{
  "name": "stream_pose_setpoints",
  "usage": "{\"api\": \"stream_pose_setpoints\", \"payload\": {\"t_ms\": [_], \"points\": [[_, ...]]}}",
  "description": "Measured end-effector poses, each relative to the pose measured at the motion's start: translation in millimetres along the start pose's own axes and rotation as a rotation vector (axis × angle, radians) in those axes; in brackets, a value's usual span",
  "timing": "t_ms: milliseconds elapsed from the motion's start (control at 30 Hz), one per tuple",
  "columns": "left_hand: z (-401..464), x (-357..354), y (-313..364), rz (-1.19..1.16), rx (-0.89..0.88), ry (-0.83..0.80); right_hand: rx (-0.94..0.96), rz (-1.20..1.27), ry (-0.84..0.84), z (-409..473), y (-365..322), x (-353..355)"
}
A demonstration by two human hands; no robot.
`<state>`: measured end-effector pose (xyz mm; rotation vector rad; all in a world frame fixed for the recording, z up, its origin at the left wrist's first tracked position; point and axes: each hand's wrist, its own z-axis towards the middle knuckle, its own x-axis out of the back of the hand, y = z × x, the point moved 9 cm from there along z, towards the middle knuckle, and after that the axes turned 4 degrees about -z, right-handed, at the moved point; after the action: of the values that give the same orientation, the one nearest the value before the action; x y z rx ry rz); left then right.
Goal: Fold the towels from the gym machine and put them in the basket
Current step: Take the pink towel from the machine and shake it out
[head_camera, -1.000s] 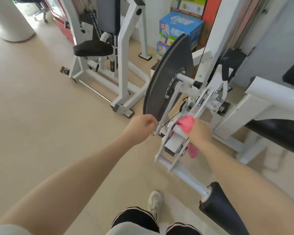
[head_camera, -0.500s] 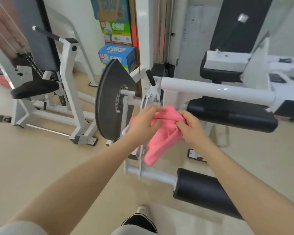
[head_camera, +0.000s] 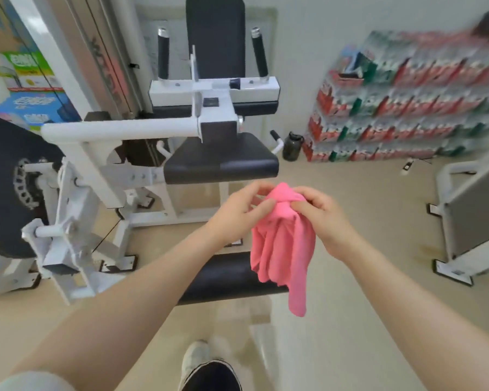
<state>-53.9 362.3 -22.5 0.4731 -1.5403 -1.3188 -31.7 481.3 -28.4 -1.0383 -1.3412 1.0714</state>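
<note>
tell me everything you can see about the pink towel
The pink towel is a soft, fleecy-looking cloth, unfolded and bunched at its top. The left hand and right hand both pinch that bunched top, so it hangs in loose vertical folds with one long tail lowest. It is held in the air in front of the gym machine's black seat, touching nothing but the hands.

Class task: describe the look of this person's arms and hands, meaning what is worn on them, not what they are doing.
Both forearms are bare from elbow to wrist. The left hand and right hand wear no gloves, and no watch, ring or band shows. A pale sleeve edge shows at the left upper arm, at the bottom left corner of the picture. No sleeve is in view on the right arm.
</note>
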Motion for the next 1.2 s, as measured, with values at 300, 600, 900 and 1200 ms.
{"api": "stream_pose_setpoints", "payload": {"t_ms": [300,600,900,1200], "points": [[107,-156,65,0.076,-0.107,-0.304,-0.083,0.048,0.149,-18,41,172],[274,-267,89,0.179,-0.297,-0.398,-0.137,-0.124,0.216,47,74,341],[425,-335,98,0.226,-0.174,-0.500,-0.281,-1.284,0.343,123,86,501],[597,-433,91,0.577,-0.288,-0.470,-0.337,-0.535,0.212,226,181,657]]}}
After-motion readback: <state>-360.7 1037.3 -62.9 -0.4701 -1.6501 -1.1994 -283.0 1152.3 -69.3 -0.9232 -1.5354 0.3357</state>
